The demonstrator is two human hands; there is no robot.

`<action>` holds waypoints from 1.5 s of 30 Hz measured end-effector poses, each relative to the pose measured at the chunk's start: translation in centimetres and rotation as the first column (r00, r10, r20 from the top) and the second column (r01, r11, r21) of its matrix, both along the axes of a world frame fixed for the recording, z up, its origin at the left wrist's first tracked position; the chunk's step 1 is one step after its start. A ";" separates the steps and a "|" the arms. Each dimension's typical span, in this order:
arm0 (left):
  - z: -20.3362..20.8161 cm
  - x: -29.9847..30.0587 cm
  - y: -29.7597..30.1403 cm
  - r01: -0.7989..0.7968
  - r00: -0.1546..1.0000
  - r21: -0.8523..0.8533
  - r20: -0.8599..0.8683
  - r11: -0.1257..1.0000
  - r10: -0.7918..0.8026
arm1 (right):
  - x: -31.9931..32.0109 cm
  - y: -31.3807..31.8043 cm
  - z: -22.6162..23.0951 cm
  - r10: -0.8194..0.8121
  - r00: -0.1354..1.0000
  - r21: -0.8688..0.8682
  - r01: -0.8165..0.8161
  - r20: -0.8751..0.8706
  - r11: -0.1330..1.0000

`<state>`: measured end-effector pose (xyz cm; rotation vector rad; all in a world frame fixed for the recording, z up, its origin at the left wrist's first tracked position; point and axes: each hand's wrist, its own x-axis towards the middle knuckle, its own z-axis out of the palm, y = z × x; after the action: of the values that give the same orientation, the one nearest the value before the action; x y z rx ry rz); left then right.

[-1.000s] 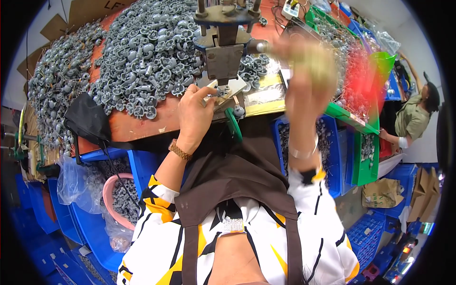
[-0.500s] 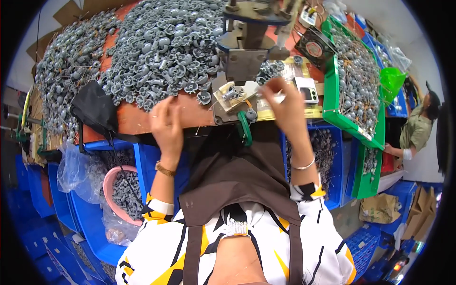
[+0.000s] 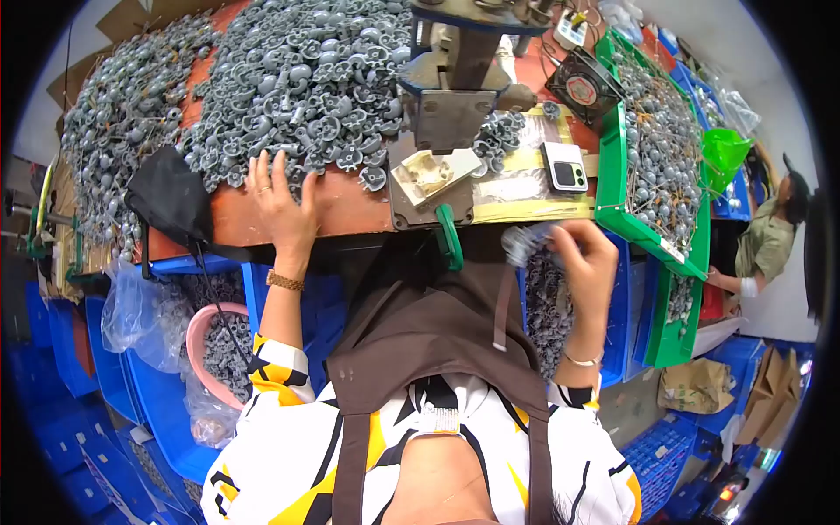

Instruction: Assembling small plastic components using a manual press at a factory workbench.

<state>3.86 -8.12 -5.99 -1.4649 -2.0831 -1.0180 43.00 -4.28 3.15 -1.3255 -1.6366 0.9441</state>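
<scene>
My left hand (image 3: 284, 210) has its fingers spread at the front edge of a heap of grey plastic shell parts (image 3: 306, 96); the fingertips reach the nearest parts. My right hand (image 3: 584, 258) is over the right-hand blue bin, thumb and fingers bent around the end of a grey plastic part (image 3: 525, 245) with a thin wire hanging from it. Motion blurs that part, and the exact grip is hard to make out. Between the hands stands a metal press (image 3: 451, 114). Under its head lies a cream fixture block (image 3: 430, 175) with no grey part on it.
A green-handled clamp (image 3: 449, 236) juts from the table's front edge. A phone (image 3: 565, 166), a small fan (image 3: 582, 86) and a green tray (image 3: 610, 166) of wired grey parts stand at the right. A black cloth bag (image 3: 171, 197) lies left. Another person (image 3: 766, 236) works far right.
My right hand has come back from the fixture toward me, down over the bin. A grey part has left the fixture. My left hand has shifted left and its fingers have spread at the heap.
</scene>
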 end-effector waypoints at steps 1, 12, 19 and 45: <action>0.3 -0.2 0.1 -0.003 1.000 0.015 -0.018 1.000 0.003 | 2.0 -0.7 0.4 -0.080 0.997 -0.005 0.080 0.020 0.997; 1.4 1.1 1.3 0.026 0.979 -0.163 -0.195 0.986 -0.058 | 14.1 -2.7 4.1 -0.370 0.515 0.265 0.267 0.774 0.927; 0.2 1.5 1.1 0.087 0.969 -0.077 -0.226 0.993 -0.103 | 16.5 14.4 2.0 -0.564 0.709 0.452 0.374 0.424 0.810; 2.9 4.6 -0.8 0.277 0.770 0.376 0.464 0.884 -0.438 | 13.6 11.2 13.1 -0.121 0.918 0.343 0.260 -0.378 0.903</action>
<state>8.45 -8.87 -3.13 -1.5875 -1.8886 -2.0033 56.56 6.93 16.20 -0.9617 -1.3033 0.6462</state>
